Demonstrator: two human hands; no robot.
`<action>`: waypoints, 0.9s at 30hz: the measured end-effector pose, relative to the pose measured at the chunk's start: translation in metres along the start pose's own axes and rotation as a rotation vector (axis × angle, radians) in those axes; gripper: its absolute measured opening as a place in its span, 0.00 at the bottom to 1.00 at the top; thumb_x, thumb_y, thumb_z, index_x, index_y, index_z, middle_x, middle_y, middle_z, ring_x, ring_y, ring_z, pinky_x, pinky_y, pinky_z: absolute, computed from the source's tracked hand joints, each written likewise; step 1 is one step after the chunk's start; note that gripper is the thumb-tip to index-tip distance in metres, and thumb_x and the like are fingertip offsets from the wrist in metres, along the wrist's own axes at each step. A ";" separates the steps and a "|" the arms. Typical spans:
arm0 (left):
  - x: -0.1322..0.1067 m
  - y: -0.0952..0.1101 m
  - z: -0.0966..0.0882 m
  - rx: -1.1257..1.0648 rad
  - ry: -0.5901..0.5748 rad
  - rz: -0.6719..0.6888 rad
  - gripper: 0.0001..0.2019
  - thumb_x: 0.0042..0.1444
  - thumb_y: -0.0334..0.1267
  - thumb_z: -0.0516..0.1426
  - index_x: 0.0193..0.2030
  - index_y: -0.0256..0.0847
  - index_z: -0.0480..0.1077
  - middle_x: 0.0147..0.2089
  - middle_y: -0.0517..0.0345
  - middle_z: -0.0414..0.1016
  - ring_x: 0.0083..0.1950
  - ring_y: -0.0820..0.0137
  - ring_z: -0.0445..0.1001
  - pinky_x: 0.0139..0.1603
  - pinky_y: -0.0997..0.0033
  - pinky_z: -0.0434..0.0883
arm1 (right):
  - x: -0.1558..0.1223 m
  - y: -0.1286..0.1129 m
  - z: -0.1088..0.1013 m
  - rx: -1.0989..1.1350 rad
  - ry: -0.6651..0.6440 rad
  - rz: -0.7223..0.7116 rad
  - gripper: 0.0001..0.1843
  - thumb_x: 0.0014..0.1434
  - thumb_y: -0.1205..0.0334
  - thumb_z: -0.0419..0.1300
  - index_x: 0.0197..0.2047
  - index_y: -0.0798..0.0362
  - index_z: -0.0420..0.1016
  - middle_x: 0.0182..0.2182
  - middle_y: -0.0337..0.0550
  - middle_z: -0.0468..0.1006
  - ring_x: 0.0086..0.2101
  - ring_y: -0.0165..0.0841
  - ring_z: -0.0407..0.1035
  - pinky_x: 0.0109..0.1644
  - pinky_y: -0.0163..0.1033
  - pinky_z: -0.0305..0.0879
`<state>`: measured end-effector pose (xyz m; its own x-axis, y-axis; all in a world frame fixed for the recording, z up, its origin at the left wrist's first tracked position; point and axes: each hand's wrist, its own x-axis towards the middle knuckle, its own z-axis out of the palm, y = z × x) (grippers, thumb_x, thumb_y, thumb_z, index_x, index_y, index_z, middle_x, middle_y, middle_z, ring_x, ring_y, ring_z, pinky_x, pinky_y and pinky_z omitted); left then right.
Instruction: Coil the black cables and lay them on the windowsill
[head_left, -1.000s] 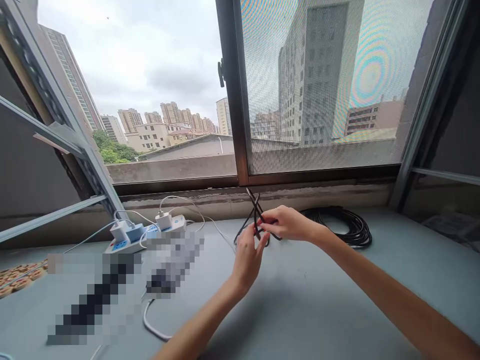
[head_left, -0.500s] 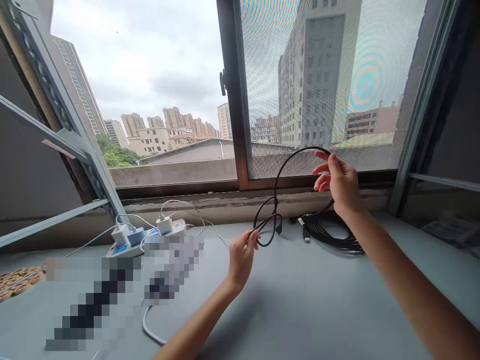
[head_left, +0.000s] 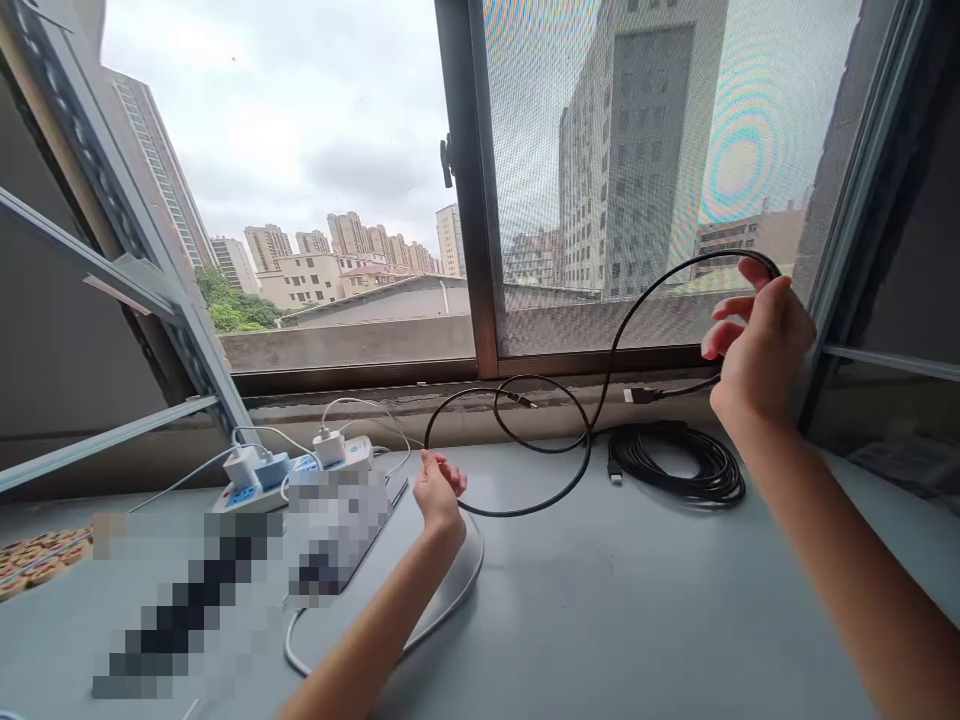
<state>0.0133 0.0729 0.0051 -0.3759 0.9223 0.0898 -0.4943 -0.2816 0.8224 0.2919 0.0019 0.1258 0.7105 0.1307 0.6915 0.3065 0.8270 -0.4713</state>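
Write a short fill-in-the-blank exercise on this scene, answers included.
1. The left hand and the right hand hold a cable whose colour is ____.
2. Of the two hands, the ____ one is nearer the coil.
3. The power strip lies toward the picture's ____ side.

Missing words: black; right; left.

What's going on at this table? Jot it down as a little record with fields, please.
Left hand: pinching the cable
Right hand: holding the same cable, higher in the picture
Cable: black, thin, in loose loops between the hands
Coil: black, lying on the table, right side
Power strip: white, back left, adapters plugged in
Behind: window
Front left: pixelated, cannot tell
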 end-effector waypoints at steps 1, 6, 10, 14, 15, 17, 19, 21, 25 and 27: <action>0.001 0.001 0.000 -0.015 0.014 -0.010 0.20 0.55 0.54 0.55 0.24 0.40 0.57 0.14 0.70 0.51 0.13 0.80 0.50 0.15 0.80 0.48 | 0.001 0.001 -0.001 0.001 0.017 -0.029 0.21 0.69 0.59 0.43 0.44 0.63 0.72 0.21 0.35 0.66 0.11 0.21 0.54 0.10 0.26 0.44; 0.007 0.012 0.001 -0.065 0.071 -0.020 0.17 0.60 0.48 0.51 0.26 0.40 0.56 0.15 0.71 0.50 0.13 0.81 0.48 0.14 0.80 0.46 | 0.004 0.005 -0.006 -0.006 0.052 -0.098 0.22 0.68 0.56 0.43 0.43 0.62 0.72 0.20 0.34 0.64 0.11 0.21 0.51 0.10 0.27 0.43; 0.012 0.023 0.001 -0.090 0.124 -0.035 0.15 0.65 0.41 0.45 0.26 0.41 0.55 0.15 0.71 0.50 0.13 0.81 0.48 0.15 0.80 0.46 | 0.005 0.004 -0.007 -0.064 0.041 -0.222 0.21 0.67 0.53 0.44 0.40 0.61 0.71 0.23 0.38 0.68 0.11 0.20 0.53 0.09 0.27 0.42; 0.020 0.032 -0.002 -0.123 0.169 -0.076 0.14 0.63 0.39 0.46 0.26 0.42 0.52 0.16 0.72 0.46 0.13 0.80 0.48 0.15 0.79 0.46 | 0.009 0.001 -0.010 -0.072 0.068 -0.176 0.21 0.69 0.57 0.42 0.41 0.61 0.71 0.24 0.37 0.67 0.11 0.20 0.52 0.09 0.27 0.42; 0.023 0.034 -0.003 -0.131 0.174 -0.088 0.14 0.63 0.38 0.47 0.26 0.42 0.51 0.16 0.72 0.46 0.13 0.80 0.47 0.15 0.79 0.46 | 0.011 0.001 -0.010 -0.062 0.086 -0.111 0.21 0.70 0.58 0.41 0.42 0.61 0.72 0.22 0.35 0.65 0.11 0.20 0.51 0.09 0.27 0.41; 0.027 0.039 -0.005 -0.142 0.183 -0.107 0.13 0.62 0.34 0.46 0.25 0.43 0.49 0.17 0.72 0.45 0.13 0.79 0.46 0.15 0.78 0.46 | 0.016 -0.001 -0.012 -0.006 0.129 0.071 0.20 0.70 0.61 0.41 0.42 0.60 0.72 0.20 0.32 0.61 0.11 0.20 0.49 0.10 0.26 0.41; 0.030 0.042 -0.006 -0.143 0.187 -0.112 0.13 0.60 0.30 0.45 0.25 0.43 0.48 0.17 0.71 0.44 0.13 0.79 0.46 0.15 0.78 0.46 | 0.020 -0.002 -0.013 0.078 0.160 0.241 0.18 0.70 0.65 0.42 0.40 0.59 0.72 0.20 0.30 0.58 0.11 0.19 0.47 0.10 0.26 0.40; 0.029 0.042 -0.005 -0.134 0.175 -0.103 0.12 0.58 0.27 0.45 0.25 0.43 0.47 0.17 0.71 0.45 0.13 0.79 0.46 0.15 0.78 0.46 | 0.023 -0.004 -0.014 0.133 0.149 0.306 0.16 0.68 0.67 0.44 0.38 0.58 0.72 0.19 0.29 0.56 0.11 0.19 0.46 0.11 0.26 0.39; 0.019 0.037 0.003 -0.087 0.079 -0.070 0.10 0.58 0.29 0.46 0.27 0.43 0.49 0.17 0.72 0.47 0.14 0.79 0.50 0.17 0.79 0.50 | 0.020 -0.010 -0.013 0.055 -0.014 0.156 0.14 0.65 0.62 0.51 0.36 0.58 0.75 0.15 0.29 0.55 0.11 0.21 0.46 0.12 0.27 0.39; 0.011 0.032 0.006 -0.047 -0.003 -0.048 0.10 0.57 0.32 0.49 0.27 0.43 0.50 0.17 0.72 0.49 0.14 0.79 0.52 0.17 0.79 0.52 | 0.015 -0.012 -0.012 -0.052 -0.144 0.043 0.15 0.64 0.58 0.54 0.37 0.59 0.77 0.14 0.30 0.57 0.11 0.21 0.48 0.12 0.28 0.41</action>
<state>-0.0020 0.0760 0.0359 -0.3490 0.9357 0.0525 -0.5479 -0.2492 0.7985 0.3063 -0.0129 0.1356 0.6264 0.2455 0.7398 0.3132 0.7898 -0.5274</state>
